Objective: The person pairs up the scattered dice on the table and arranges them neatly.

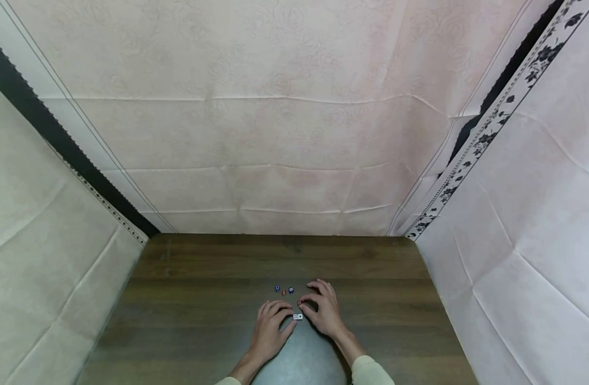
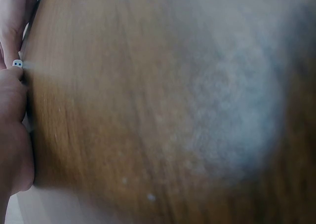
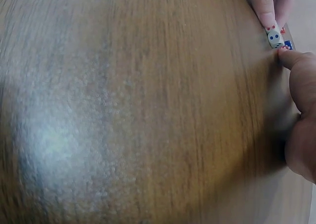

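Between the thumb and index finger of my left hand (image 1: 273, 327) I pinch white dice (image 1: 298, 316), seemingly two side by side on the table. In the right wrist view a white die (image 3: 274, 37) shows blue dots, with a left fingertip against it. My right hand (image 1: 325, 311) pinches a small red die (image 1: 299, 302) just beyond the white ones. That die is mostly hidden by fingers in the right wrist view. Farther off lie a blue die (image 1: 277, 288), an orange die (image 1: 283, 292) and a second blue die (image 1: 291, 290), close together.
All the dice are on a brown wooden table (image 1: 203, 299) with a shiny light patch near its front. Pale cloth hangs behind it (image 1: 284, 133) and along the left (image 1: 48, 224) and right (image 1: 530, 224) sides.
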Tool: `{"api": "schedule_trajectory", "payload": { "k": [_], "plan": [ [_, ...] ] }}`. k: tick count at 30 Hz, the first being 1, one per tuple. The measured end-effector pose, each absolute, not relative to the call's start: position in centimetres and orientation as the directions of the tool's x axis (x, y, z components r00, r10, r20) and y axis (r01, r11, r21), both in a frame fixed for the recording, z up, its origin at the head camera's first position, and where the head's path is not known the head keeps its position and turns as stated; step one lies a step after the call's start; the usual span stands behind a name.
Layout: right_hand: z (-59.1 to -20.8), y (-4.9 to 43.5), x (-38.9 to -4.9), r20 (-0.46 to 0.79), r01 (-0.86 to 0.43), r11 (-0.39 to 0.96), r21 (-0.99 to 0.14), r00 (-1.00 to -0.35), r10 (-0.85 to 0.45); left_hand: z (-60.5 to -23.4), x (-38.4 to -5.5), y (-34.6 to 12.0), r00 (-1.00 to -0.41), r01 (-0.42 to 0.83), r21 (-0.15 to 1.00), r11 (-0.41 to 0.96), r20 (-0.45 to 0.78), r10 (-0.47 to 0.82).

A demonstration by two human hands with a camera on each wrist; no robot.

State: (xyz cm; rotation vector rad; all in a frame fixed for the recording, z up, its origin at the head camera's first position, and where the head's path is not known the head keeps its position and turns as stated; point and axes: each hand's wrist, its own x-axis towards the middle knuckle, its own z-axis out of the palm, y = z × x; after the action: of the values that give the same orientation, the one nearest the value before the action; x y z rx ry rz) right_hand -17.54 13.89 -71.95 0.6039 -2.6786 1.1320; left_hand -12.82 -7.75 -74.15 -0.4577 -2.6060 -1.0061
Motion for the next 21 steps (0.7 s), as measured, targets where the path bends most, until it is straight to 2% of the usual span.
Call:
{"api": "schedule_trajectory", "payload": {
  "k": [21],
  "plan": [
    [-72.02,13.76,-17.53,0.34,-0.45,0.625,-0.638,-0.893,-0.296,-73.61,-12.66,-7.54,-0.9,0.401,0.572,0.716,0.392,0.19]
  ]
}}
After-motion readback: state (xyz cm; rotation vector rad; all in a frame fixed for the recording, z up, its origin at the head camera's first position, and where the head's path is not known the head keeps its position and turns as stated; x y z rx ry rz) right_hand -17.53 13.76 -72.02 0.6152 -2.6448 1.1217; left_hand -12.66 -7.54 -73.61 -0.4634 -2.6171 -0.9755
